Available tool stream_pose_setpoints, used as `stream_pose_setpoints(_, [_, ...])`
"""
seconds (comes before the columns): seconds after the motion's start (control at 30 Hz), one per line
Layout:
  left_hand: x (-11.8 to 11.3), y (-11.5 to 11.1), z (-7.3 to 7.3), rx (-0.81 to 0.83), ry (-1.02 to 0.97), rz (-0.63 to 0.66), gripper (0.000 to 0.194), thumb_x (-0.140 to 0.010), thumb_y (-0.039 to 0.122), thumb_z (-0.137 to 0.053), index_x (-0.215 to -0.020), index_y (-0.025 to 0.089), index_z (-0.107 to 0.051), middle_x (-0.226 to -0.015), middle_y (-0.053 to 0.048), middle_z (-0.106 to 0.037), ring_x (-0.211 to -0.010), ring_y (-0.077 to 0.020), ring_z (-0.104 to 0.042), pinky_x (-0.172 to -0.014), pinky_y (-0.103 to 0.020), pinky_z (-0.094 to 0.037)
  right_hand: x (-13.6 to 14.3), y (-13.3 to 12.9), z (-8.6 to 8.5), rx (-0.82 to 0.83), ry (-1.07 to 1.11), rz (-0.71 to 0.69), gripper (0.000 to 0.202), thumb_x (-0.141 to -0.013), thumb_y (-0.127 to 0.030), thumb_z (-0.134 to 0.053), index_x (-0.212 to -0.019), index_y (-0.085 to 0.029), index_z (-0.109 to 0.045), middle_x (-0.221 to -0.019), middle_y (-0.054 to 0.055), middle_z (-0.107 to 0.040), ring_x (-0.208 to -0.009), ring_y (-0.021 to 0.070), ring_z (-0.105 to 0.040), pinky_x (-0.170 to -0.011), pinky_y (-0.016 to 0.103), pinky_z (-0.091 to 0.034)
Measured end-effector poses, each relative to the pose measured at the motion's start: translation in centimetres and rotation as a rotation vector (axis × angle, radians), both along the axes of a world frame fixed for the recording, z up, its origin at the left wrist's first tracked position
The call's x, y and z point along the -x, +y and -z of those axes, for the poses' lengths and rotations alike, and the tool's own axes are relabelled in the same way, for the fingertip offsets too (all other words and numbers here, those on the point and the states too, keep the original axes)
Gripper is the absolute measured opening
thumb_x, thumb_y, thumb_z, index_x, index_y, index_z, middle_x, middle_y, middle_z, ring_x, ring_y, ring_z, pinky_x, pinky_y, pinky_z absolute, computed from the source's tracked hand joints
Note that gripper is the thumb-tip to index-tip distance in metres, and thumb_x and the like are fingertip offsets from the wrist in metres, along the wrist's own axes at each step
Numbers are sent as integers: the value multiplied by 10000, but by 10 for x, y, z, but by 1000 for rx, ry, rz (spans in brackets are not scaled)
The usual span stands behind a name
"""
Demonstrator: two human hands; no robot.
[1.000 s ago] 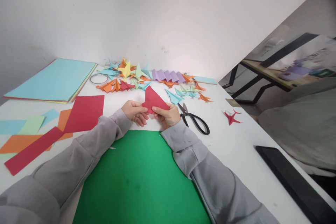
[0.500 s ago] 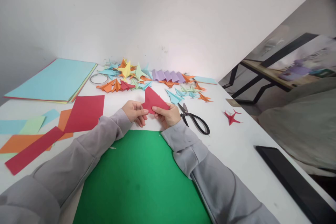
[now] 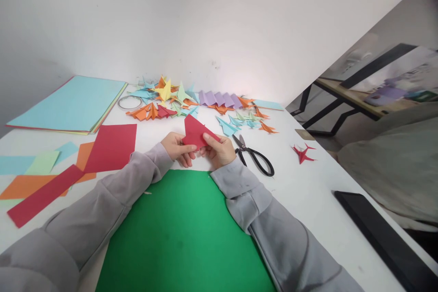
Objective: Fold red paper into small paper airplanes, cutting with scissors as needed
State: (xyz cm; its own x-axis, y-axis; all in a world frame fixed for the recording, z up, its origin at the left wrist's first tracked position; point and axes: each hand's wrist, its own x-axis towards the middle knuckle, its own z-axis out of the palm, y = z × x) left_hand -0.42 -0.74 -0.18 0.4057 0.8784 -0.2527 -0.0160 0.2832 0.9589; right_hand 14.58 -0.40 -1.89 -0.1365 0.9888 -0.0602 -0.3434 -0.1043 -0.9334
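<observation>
A folded piece of red paper (image 3: 196, 132) is held up between both hands, just beyond the far edge of a green sheet (image 3: 185, 228). My left hand (image 3: 179, 148) pinches its lower left corner between thumb and fingers. On the right side, my right hand (image 3: 219, 149) grips it, the thumb lying across its front face and the fingers behind, partly hidden. Close to the right hand lie black-handled scissors (image 3: 255, 155) with their blades slightly apart. A folded red paper plane (image 3: 303, 153) rests farther right.
Many folded paper shapes (image 3: 166, 91) lie along the wall, with a purple pleated strip (image 3: 219, 99) among them. At left are a stack of coloured sheets (image 3: 68, 105), a tape ring (image 3: 129, 102), a red sheet (image 3: 111, 148) and loose strips. A black tablet-like object (image 3: 379, 232) lies near the right edge.
The red paper has tilted and shifted slightly left. My right thumb has slid up and right along it, while my left hand has barely moved.
</observation>
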Motion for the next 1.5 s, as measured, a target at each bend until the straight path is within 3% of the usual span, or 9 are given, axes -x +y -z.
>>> stream_pose_setpoints(0.13, [0,2,2,-7,-44,-43,319,-535,300,-773,-622,85,-555,-461,-32,-599,-347,-149,-563,-329,-234,-466,2,-1,-3,23,2,-16,437,-539,-562,-693,-528,-131,-621,-435,30,-597,-367,103,-523,-348,204,-413])
stream_pose_setpoints(0.6, [-1,-1,1,-55,-100,-20,362,-494,355,-780,-599,95,-552,-445,-28,-592,-342,-151,-557,-315,-224,-429,8,-7,-1,-198,-310,-7,428,-599,-528,-675,-422,-172,-514,-316,-52,-410,-297,53,-313,-321,219,-215])
stream_pose_setpoints(0.73, [-4,-5,0,-119,-53,19,332,-538,362,-754,-531,95,-556,-390,-29,-559,-338,-142,-546,-340,-233,-449,8,-8,0,-324,-337,-39,386,-660,-507,-647,-463,-187,-553,-365,-34,-462,-344,72,-352,-364,231,-278])
stream_pose_setpoints(1.0, [-4,-6,3,-21,-145,63,390,-436,393,-793,-568,86,-592,-458,-44,-607,-346,-162,-564,-309,-230,-431,10,-11,-4,-199,-230,-76,421,-628,-513,-665,-414,-196,-489,-344,-34,-441,-319,68,-308,-331,234,-221])
stream_pose_setpoints(1.17, [-5,-5,2,-7,-153,60,365,-431,356,-800,-560,83,-595,-450,-38,-605,-335,-154,-557,-321,-238,-457,12,-12,-4,-160,-222,-29,474,-622,-575,-638,-384,-200,-470,-308,-32,-403,-300,73,-305,-317,240,-194])
stream_pose_setpoints(1.37, [-7,-7,2,-23,-175,54,358,-448,345,-795,-567,79,-588,-448,-32,-604,-326,-147,-551,-312,-228,-451,12,-10,1,-176,-177,-19,532,-673,-622,-556,-383,-185,-464,-274,-39,-367,-257,61,-295,-288,229,-165])
stream_pose_setpoints(1.5, [-9,-9,1,-53,-170,-15,399,-401,366,-808,-521,86,-552,-397,-18,-573,-293,-134,-522,-278,-208,-418,9,-9,-1,-319,-303,-90,490,-672,-575,-597,-408,-180,-473,-292,-49,-377,-275,57,-299,-290,221,-176])
